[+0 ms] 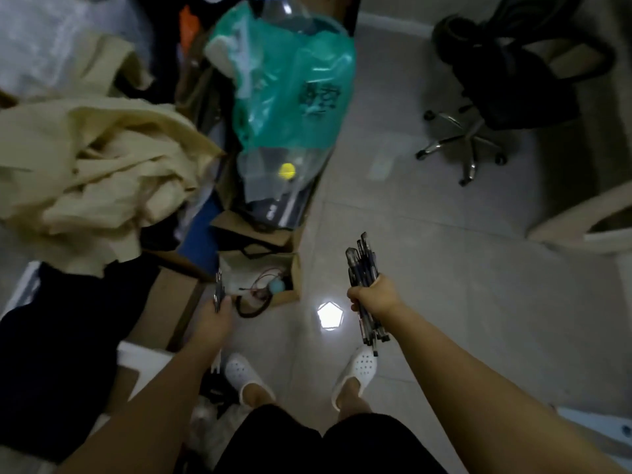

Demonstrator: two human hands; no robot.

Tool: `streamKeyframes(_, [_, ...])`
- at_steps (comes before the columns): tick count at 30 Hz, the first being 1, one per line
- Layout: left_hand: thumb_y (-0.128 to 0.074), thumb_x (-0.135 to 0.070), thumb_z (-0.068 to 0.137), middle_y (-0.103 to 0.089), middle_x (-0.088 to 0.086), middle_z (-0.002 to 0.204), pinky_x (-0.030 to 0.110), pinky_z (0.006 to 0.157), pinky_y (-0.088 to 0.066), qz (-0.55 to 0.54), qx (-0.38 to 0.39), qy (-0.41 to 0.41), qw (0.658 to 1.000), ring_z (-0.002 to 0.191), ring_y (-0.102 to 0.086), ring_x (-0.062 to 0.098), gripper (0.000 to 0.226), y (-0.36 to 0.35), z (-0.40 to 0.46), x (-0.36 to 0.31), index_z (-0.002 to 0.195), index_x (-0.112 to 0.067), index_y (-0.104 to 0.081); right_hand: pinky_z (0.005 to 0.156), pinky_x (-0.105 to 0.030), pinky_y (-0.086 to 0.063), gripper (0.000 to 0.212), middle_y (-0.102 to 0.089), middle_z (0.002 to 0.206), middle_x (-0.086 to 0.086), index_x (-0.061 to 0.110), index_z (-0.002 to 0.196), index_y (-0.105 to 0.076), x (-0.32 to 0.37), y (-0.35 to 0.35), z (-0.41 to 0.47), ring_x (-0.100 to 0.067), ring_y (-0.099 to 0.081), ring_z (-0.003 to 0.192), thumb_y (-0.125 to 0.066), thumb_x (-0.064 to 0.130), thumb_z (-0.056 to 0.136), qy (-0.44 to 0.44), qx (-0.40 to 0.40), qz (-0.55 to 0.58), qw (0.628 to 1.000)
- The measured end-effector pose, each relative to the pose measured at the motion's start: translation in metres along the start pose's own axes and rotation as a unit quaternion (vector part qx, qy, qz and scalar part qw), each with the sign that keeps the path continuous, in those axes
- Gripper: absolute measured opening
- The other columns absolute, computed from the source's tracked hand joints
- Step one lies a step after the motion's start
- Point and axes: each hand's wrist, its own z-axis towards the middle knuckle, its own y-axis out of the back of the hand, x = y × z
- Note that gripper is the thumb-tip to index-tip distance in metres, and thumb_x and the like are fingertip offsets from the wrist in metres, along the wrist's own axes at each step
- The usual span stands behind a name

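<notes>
My right hand [374, 295] grips a thick bundle of dark pens [362, 265]; the pens stick out above and below my fist, over the tiled floor. My left hand [213, 318] pinches one or two dark pens [218, 291] upright, just left of a small open cardboard box [289, 289] that holds wires and a blue round object. Both arms reach forward and down while I stand in white clogs.
A green plastic bag [294, 87] with a large clear bottle stands in cardboard boxes ahead. Beige cloth [102, 165] and dark fabric [68, 336] pile up at the left. A black office chair [496, 90] stands at the far right on open tiled floor [444, 285].
</notes>
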Motion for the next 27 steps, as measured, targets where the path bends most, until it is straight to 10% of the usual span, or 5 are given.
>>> streamKeyframes(12, [-0.042, -0.024, 0.102, -0.039, 0.002, 0.055, 0.017, 0.038, -0.028, -0.009, 0.118, -0.065, 0.991, 0.036, -0.035, 0.011, 0.028, -0.223, -0.072, -0.152, 0.077, -0.013, -0.043, 0.056, -0.033, -0.054, 0.008, -0.061, 0.061, -0.012, 0.003, 0.076, -0.061, -0.087, 0.244, 0.011, -0.022, -0.064, 0.05, -0.068, 0.0, 0.076, -0.056, -0.12, 0.131, 0.983])
streamKeyframes(27, [-0.037, -0.021, 0.104, -0.037, 0.004, 0.059, 0.026, 0.046, -0.024, 0.074, 0.247, -0.132, 0.957, 0.046, -0.029, 0.015, 0.025, -0.451, -0.024, -0.379, 0.081, -0.012, -0.043, 0.056, -0.033, -0.053, 0.017, -0.062, 0.054, -0.014, 0.004, 0.061, -0.062, -0.072, 0.437, 0.116, -0.021, -0.058, 0.046, -0.066, -0.002, 0.077, -0.105, -0.231, 0.24, 0.937])
